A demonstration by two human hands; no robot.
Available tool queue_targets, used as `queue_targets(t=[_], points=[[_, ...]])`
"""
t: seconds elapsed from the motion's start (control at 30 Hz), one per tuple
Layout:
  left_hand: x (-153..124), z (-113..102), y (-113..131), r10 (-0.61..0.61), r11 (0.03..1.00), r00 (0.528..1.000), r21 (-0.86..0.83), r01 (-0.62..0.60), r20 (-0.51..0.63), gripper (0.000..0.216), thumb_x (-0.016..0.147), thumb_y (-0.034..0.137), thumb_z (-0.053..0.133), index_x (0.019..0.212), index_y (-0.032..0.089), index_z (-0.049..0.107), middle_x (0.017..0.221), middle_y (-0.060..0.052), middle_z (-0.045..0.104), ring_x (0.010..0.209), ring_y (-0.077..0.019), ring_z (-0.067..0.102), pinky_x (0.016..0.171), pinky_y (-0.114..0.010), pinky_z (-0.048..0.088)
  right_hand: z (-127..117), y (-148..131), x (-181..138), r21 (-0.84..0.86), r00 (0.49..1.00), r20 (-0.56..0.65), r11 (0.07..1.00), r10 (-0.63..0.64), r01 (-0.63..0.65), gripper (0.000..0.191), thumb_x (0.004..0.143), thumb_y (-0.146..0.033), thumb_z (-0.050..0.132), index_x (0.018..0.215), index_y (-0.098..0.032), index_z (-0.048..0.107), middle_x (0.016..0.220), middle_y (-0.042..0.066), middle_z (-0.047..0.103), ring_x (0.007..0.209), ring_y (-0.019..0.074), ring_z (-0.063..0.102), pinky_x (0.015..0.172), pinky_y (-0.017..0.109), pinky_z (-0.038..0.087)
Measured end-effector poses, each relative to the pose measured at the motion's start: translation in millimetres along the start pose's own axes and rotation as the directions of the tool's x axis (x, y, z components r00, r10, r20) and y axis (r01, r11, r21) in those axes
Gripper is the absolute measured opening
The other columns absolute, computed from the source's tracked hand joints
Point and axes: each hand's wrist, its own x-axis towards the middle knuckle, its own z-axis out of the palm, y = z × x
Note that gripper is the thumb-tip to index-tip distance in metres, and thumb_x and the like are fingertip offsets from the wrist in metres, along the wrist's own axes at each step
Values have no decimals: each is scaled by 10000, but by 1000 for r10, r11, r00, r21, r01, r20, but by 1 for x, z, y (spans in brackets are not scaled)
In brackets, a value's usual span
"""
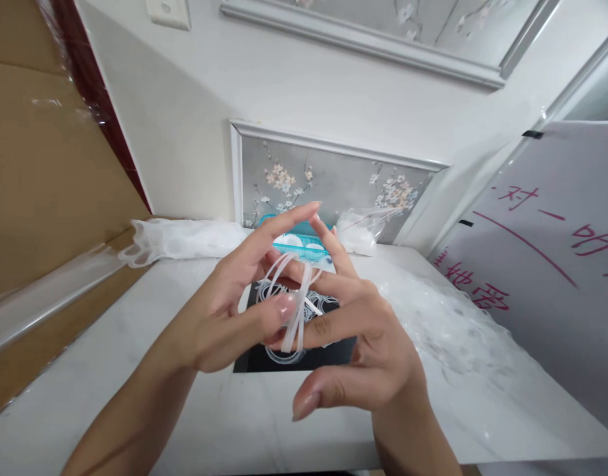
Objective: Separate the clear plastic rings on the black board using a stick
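Observation:
A looped bundle of thin, translucent white cord (297,307) hangs between my hands, above a black mat (304,360). My left hand (234,297) pinches the bundle, its thumb pressing the strands and its index finger stretched upward. Two fingers of my right hand (363,324) reach into the loops and carry them, while its thumb stands apart below. The index fingertips nearly meet above the cord. On the mat lie several similar clear coils (284,357), partly hidden by my hands. What kind of cord it is I cannot make out.
Behind my hands stands a teal basket (304,251) with white round things in it. White plastic packaging (189,238) lies at the back left, a clear bag (363,231) at the back right. Clear plastic sheeting (462,330) covers the right of the white table (204,423). Cardboard (45,185) borders the left.

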Motion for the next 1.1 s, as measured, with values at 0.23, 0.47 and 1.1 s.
queue_targets(t=[0.23, 0.47, 1.1], points=[[-2, 2, 6, -8, 1000, 1000, 18, 8, -7, 655, 885, 316, 609, 1511, 348, 419, 747, 48, 627, 676, -182, 678, 603, -279, 576, 0, -2, 3, 12, 1000, -29, 1000, -8, 8, 289, 718, -582, 808, 811, -308, 804, 1371, 18, 669, 1537, 356, 241, 1255, 605, -10], [-2, 2, 5, -25, 999, 1000, -36, 25, 2, 658, 896, 314, 614, 1522, 338, 412, 798, 34, 671, 765, -223, 703, 680, -331, 596, 0, 1, 3, 12, 999, -6, 999, -38, 39, 294, 721, -586, 804, 851, -322, 798, 1374, 12, 662, 1502, 346, 336, 1270, 578, 3], [-2, 1, 8, -41, 986, 999, 159, 45, -34, 620, 905, 376, 556, 1507, 350, 412, 858, 31, 682, 841, -217, 700, 750, -363, 607, 2, -2, 0, 1, 999, 29, 1000, -14, 14, 310, 756, -571, 794, 911, -302, 797, 1403, 9, 633, 1503, 338, 334, 1264, 610, 4]])
